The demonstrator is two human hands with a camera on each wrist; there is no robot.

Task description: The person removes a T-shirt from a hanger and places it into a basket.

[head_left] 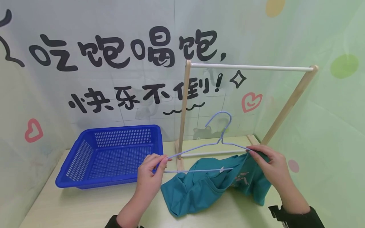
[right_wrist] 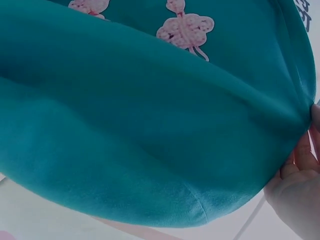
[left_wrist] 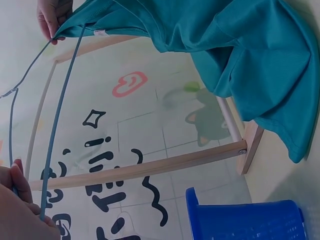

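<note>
A light-blue wire hanger point(head_left: 221, 139) is held up between both hands, hook upward. My left hand point(head_left: 151, 174) pinches its left end between thumb and fingers. At the other end, my right hand point(head_left: 272, 164) pinches the edge of a teal shirt point(head_left: 199, 190) together with the hanger's shoulder. The shirt covers that right end; the left part of the hanger is bare, as the left wrist view shows along its bottom bar point(left_wrist: 61, 115). Folds of the shirt droop toward the table. Pink knot-like decorations point(right_wrist: 186, 31) show on its front in the right wrist view.
A blue slotted plastic basket point(head_left: 108, 183) stands on the table at the left. Behind the shirt is a wooden rack with a white top rail point(head_left: 251, 67) and slanted wooden posts point(head_left: 291, 103). A printed curtain point(head_left: 108, 19) encloses the back and sides.
</note>
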